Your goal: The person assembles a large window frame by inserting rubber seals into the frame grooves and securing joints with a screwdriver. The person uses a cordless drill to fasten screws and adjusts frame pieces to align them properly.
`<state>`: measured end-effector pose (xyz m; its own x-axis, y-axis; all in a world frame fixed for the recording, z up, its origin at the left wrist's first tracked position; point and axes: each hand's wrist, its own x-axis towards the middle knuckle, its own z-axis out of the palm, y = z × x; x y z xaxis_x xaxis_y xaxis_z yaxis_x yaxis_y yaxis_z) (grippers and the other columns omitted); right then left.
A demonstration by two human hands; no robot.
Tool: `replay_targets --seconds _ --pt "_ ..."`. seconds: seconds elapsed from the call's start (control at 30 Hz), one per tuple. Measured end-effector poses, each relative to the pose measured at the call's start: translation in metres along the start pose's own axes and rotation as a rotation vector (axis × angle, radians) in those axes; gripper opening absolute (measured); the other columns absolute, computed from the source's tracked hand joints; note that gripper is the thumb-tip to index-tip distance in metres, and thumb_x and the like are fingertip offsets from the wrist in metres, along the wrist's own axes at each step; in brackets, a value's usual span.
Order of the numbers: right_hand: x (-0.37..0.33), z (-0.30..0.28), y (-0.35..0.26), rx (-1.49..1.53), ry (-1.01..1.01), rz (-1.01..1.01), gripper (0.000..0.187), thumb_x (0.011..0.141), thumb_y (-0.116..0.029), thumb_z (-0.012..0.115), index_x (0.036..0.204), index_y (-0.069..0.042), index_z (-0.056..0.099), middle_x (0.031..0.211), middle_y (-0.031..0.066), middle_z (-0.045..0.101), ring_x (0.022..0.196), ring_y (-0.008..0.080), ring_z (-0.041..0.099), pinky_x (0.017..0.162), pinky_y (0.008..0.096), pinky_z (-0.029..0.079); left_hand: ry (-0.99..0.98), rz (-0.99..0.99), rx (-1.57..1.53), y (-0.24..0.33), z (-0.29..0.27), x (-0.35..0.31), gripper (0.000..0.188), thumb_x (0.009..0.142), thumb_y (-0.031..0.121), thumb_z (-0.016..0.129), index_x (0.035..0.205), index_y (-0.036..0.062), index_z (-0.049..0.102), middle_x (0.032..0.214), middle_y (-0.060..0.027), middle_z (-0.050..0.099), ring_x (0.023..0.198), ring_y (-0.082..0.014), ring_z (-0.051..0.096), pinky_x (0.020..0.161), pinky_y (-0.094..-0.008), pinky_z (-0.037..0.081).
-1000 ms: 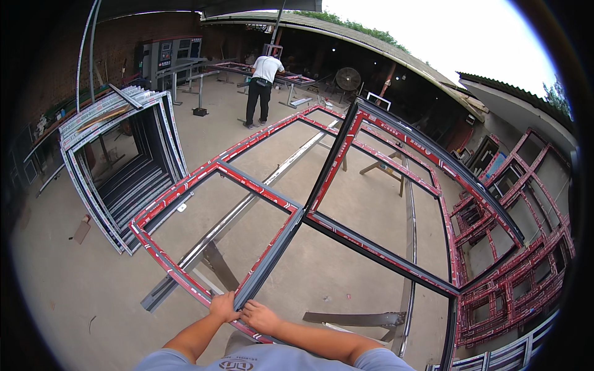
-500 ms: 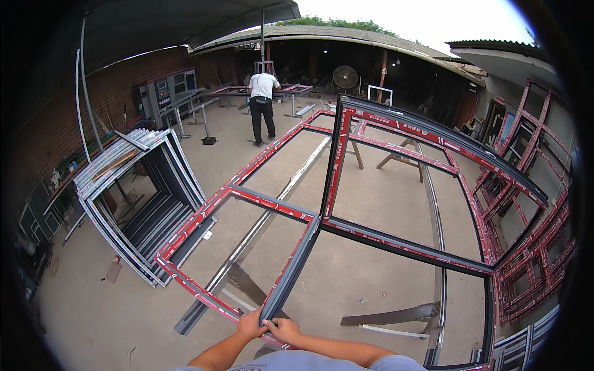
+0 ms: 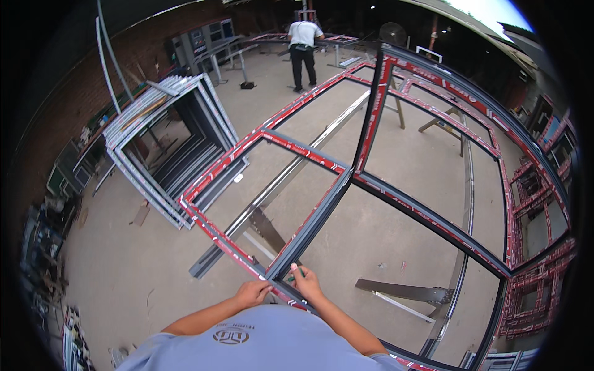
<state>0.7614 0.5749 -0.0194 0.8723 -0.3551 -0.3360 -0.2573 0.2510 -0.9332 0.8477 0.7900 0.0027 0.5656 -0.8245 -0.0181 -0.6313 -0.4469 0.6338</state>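
Observation:
A large window frame (image 3: 223,240), dark grey with red-printed protective film, lies across metal rails in front of me. A hinged sash (image 3: 433,210) of the same look stands tilted up from its right part. My left hand (image 3: 252,294) is closed on the near edge of the frame, close to my body. Just right of it, at the near end of the grey middle bar (image 3: 309,232), my right hand (image 3: 307,285) pinches a small dark-green object (image 3: 301,271). Fingers cover most of that object, so its kind does not show.
Long metal rails (image 3: 257,207) on trestles support the frame. A stack of white-and-grey frames (image 3: 207,111) stands to the left, and red-filmed frames (image 3: 532,297) lean at the right. Far back, a person in a white shirt (image 3: 305,31) bends over another work table.
My view has tilted downward and my body leans closer. My hands have moved apart: the right has shifted to the inner side of the middle bar, the left stays at the near edge.

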Motion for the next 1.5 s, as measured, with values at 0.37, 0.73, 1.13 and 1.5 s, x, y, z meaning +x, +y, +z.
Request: replay_targets --seconds 0.37,0.73,1.13,1.5 --pt "0.001 -0.042 0.049 0.008 0.228 0.122 0.05 0.108 -0.044 0.046 0.11 0.0 0.07 0.093 0.0071 0.071 0.076 0.0109 0.058 0.073 0.0279 0.049 0.748 -0.361 -0.577 -0.068 -0.098 0.008 0.016 0.104 0.018 0.058 0.105 0.0023 0.061 0.079 0.0039 0.057 0.075 -0.0048 0.048 0.068 -0.0239 0.04" --pt "0.0 -0.032 0.04 -0.044 0.377 0.165 0.033 0.105 -0.034 0.058 0.107 -0.003 0.069 0.091 0.0067 0.073 0.07 0.0102 0.062 0.068 0.026 0.051 1.052 -0.723 -0.627 -0.28 -0.138 0.031 0.016 0.101 0.017 0.062 0.096 0.0024 0.063 0.079 -0.0016 0.063 0.072 -0.0093 0.053 0.065 -0.0278 0.042" --pt "-0.011 0.03 0.012 -0.421 0.39 0.194 0.029 0.103 -0.025 0.062 0.111 0.002 0.068 0.093 0.0085 0.071 0.082 0.0149 0.065 0.076 0.03 0.053 0.995 -0.87 -0.553 -0.438 -0.179 0.109 0.028 0.098 0.028 0.062 0.099 0.0006 0.068 0.091 -0.0149 0.072 0.085 -0.0266 0.068 0.077 -0.0392 0.052" --pt "0.007 0.081 0.003 -0.659 0.331 0.172 0.033 0.1 -0.025 0.066 0.117 0.002 0.07 0.094 0.0146 0.075 0.086 0.0192 0.071 0.08 0.0326 0.056 0.833 -1.087 -0.257 -0.435 -0.197 0.115 0.047 0.093 0.045 0.063 0.109 0.0004 0.061 0.105 -0.0246 0.072 0.101 -0.0421 0.069 0.089 -0.0482 0.052"
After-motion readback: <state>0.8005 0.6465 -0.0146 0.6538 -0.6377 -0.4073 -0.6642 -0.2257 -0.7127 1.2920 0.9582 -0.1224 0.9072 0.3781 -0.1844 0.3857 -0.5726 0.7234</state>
